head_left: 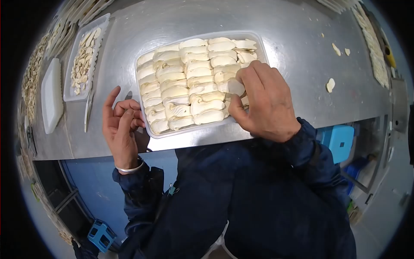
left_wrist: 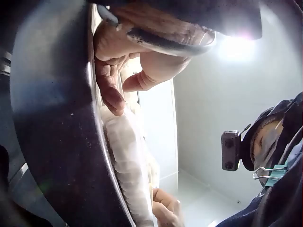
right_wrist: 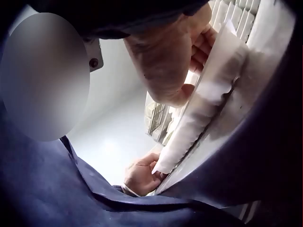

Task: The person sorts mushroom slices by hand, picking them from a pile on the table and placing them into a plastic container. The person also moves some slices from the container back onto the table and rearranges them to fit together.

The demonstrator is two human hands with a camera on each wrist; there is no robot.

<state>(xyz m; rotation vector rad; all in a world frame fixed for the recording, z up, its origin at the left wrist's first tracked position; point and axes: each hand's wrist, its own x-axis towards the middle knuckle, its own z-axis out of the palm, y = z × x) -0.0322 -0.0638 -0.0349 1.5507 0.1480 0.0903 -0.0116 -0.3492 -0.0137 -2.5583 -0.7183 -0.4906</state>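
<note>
A clear plastic tray (head_left: 202, 34) filled with overlapping rows of pale mushroom slices (head_left: 174, 93) lies near the table's front edge. Over its right side, my right hand (head_left: 269, 101) pinches a thin round mushroom slice (head_left: 235, 88) between thumb and fingers. My left hand (head_left: 123, 125) is at the tray's left rim, fingers loosely bent, holding nothing. In the left wrist view, a finger of the left hand (left_wrist: 137, 61) comes right to the tray's end wall (left_wrist: 124, 142). The right wrist view shows the right hand (right_wrist: 170, 66) above the tray's side (right_wrist: 199, 113); its fingertips are partly hidden.
Left of the tray, a shallow tray (head_left: 103, 32) holds small mushroom pieces, beside a white tray (head_left: 51, 97) and a thin pale utensil (head_left: 89, 110). Loose scraps (head_left: 330, 85) lie on the metal table (head_left: 297, 52) at right. A blue container (head_left: 341, 142) sits below the tabletop.
</note>
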